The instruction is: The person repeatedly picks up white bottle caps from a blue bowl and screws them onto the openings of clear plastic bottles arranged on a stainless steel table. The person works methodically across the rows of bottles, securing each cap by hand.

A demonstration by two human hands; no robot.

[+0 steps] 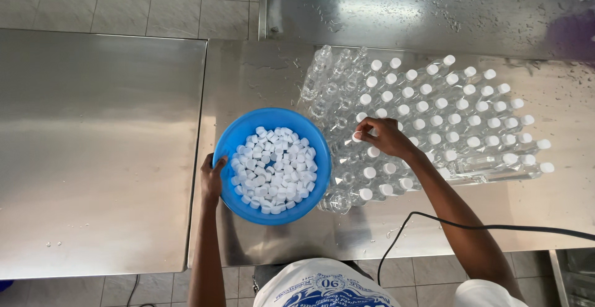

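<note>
A blue round bowl (230, 138) full of several white bottle caps (274, 169) sits on a steel table. My left hand (212, 177) grips the bowl's left rim. To the right stands a dense group of clear plastic bottles (434, 121), most capped white, some at the left side uncapped (325, 78). My right hand (385, 136) reaches over the bottles and pinches a white cap (357, 136) on top of one bottle.
A second steel table (93, 146) adjoins at the left, with a narrow gap between the two. A wet steel surface (421, 9) lies behind. A black cable (434, 220) crosses the table's near edge at the right. Tiled floor shows beyond.
</note>
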